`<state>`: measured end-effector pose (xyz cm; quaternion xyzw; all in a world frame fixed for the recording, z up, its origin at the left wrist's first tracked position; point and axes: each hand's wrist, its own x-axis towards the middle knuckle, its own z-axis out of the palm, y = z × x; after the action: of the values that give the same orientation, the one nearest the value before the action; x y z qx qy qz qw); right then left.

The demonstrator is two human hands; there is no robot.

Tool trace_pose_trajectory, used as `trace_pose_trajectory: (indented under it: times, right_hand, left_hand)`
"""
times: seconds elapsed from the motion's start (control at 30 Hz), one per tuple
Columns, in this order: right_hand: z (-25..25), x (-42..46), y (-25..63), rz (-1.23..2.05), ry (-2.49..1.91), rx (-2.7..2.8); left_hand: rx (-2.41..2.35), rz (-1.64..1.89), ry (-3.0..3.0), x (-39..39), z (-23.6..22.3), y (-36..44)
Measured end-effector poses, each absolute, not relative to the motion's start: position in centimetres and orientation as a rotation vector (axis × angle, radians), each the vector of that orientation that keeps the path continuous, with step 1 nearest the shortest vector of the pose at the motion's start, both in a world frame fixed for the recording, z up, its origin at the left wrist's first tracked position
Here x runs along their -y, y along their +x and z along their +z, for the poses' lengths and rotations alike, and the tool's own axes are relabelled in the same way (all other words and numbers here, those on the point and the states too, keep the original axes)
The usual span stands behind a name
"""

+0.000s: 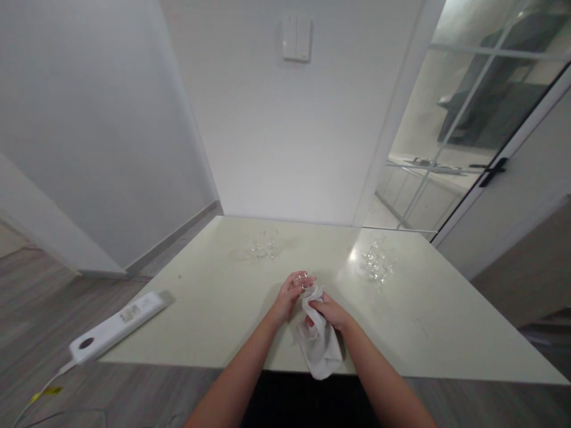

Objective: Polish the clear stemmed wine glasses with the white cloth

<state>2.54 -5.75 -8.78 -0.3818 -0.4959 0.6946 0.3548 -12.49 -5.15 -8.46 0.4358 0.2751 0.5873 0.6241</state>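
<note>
My left hand (286, 296) has its fingers curled round a small clear glass piece (304, 282), whose exact kind I cannot make out. A white cloth (320, 352) is bunched in my right hand (332, 311) and hangs down over the table's near edge. The top of the cloth meets the glass between my two hands, and part of the glass is hidden there. Beyond my left hand stands a cluster of clear glass pieces (264, 245). Another group of clear glassware (377, 261) sits farther right, its pieces close together.
The pale table (214, 321) reaches to the white wall. At its left front corner lies a white power strip (118, 327), overhanging the edge with its cable trailing to the floor. A glazed door with a black handle (493, 172) is at the right.
</note>
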Motion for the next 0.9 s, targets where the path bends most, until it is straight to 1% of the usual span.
trace_pose_trajectory:
  times: [0.17,0.37,0.57,0.67,0.83,0.9]
  right_hand:
    - [-8.85,5.68,2.55,1.793,-0.951,1.331]
    - [-8.70,5.73,2.46,1.820,-0.957,1.305]
    - [-9.02,5.56,2.46,1.853,-0.941,1.292]
    - [-9.30,5.47,2.83,1.885,-0.942,1.312]
    - [-8.70,5.82,3.31,2.096,-0.680,1.318]
    - [-8.41,5.89,3.30,2.113,-0.635,1.292]
  left_hand:
    - [-0.764,1.439,1.059,5.21,-8.34,-12.68]
    - [-0.628,1.339,1.022,5.17,-8.10,-12.86]
    - [-0.851,1.401,1.147,5.13,-7.96,-12.62]
    - [-0.836,1.355,1.137,5.19,-7.90,-12.71]
    - [-0.719,1.277,1.098,5.34,-8.16,-13.00]
    - [-0.731,1.275,1.097,5.31,-8.20,-13.01]
